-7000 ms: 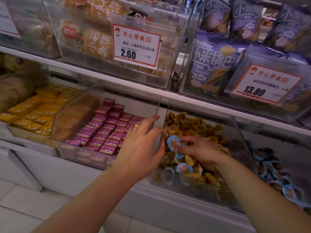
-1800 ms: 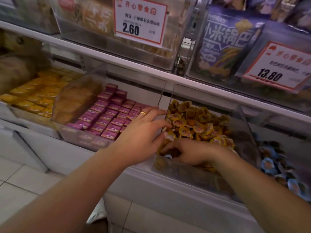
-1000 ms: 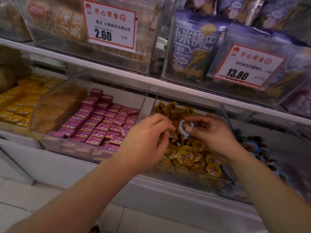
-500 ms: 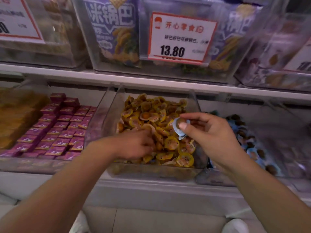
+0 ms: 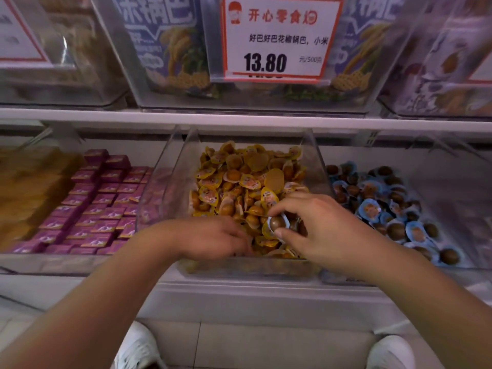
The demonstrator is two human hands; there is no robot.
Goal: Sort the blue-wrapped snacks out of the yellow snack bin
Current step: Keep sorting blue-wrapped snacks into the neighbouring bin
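Blue-wrapped snack pinched between right hand's thumb and forefinger, low over yellow snack bin, lower than half a second ago. Left hand dug deeper into the yellow pile at the bin's front, fingers buried, grip impossible to tell. Blue snack bin just right.

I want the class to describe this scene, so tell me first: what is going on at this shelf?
A person is picking through a clear bin of yellow-wrapped snacks on a shop shelf. The right hand pinches one blue-wrapped snack in its fingers, just above the yellow pile. The left hand is down among the snacks at the bin's front; whether it holds anything cannot be told. The bin of blue-wrapped snacks stands right beside it.
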